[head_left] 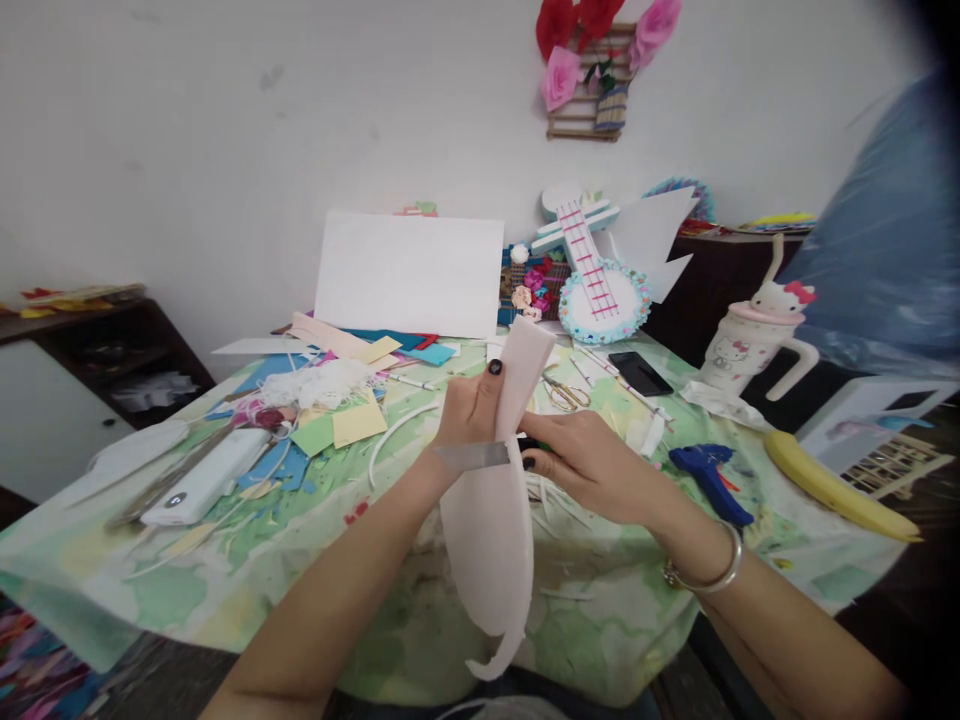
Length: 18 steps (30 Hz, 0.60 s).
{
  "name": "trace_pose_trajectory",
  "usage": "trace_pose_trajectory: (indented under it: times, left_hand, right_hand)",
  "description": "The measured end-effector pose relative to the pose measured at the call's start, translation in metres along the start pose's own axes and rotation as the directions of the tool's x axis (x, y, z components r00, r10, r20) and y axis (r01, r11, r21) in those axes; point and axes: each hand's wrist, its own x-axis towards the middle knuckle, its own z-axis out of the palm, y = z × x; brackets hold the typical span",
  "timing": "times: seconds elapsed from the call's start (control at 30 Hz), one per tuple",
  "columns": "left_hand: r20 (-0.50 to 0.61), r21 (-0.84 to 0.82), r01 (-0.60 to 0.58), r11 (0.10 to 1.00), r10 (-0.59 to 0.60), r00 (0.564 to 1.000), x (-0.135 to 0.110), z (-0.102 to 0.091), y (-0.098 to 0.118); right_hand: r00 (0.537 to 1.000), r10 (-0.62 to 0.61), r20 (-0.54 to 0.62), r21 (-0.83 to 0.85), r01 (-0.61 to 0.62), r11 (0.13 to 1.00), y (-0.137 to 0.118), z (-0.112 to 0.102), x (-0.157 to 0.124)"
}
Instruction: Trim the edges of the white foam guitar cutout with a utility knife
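Note:
A white foam-board cutout [480, 550] stands tilted in front of me, with a straight neck at the top and a rounded body below. My left hand [469, 408] is closed around the neck, its thumb pressed on the near face. In my right hand [592, 465] is a craft knife [472, 458], gripped by its dark handle. Its blade points left and meets the foam's edge where neck and body join. Along the body's right edge runs a narrow foam strip [499, 655], its lower end curling free. Part of the knife handle is hidden by my fingers.
Paper scraps and a white power bank [206, 475] lie left. Right are scissors [566, 392], a phone [640, 373], a blue glue gun [712, 482], a banana [840, 487] and a tumbler [750, 350]. A decorated foam guitar [600, 290] and white board [411, 272] lean at the back.

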Motion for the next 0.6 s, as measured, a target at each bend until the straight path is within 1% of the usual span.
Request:
trace_pose_trajectory:
  times: [0.13,0.27,0.37,0.43,0.5,0.57,0.6]
  left_hand:
    - [-0.004,-0.011,-0.005,1.0,0.005,1.0,-0.001,-0.001,0.005]
    - [0.009,-0.028,0.058,0.998,-0.058,0.998,0.001,0.0,0.007]
    - [-0.056,-0.014,0.123,0.992,-0.123,0.991,0.006,-0.003,0.003]
    - [-0.097,0.006,0.164,0.987,-0.162,0.982,0.013,-0.007,-0.001]
    - [-0.135,0.065,0.209,0.976,-0.198,0.971,0.021,-0.015,-0.005]
    - [-0.188,0.177,0.241,0.954,-0.208,0.96,0.029,-0.023,-0.008]
    - [-0.215,0.246,0.253,0.936,-0.201,0.956,0.032,-0.027,-0.01]
  right_hand:
    - [1.0,-0.01,-0.004,0.001,0.01,1.0,-0.001,0.0,-0.001]
    - [0.999,-0.023,-0.027,0.044,0.025,0.999,-0.001,0.003,-0.001]
    - [0.998,0.001,-0.069,0.091,0.006,0.996,0.002,0.005,0.002]
    - [0.995,0.027,-0.093,0.15,-0.012,0.989,0.005,0.007,0.004]
    - [0.991,0.06,-0.124,0.226,-0.031,0.974,0.01,0.009,0.007]
    - [0.981,0.107,-0.162,0.325,-0.05,0.944,0.018,0.014,0.011]
    - [0.975,0.133,-0.178,0.399,-0.052,0.916,0.023,0.019,0.013]
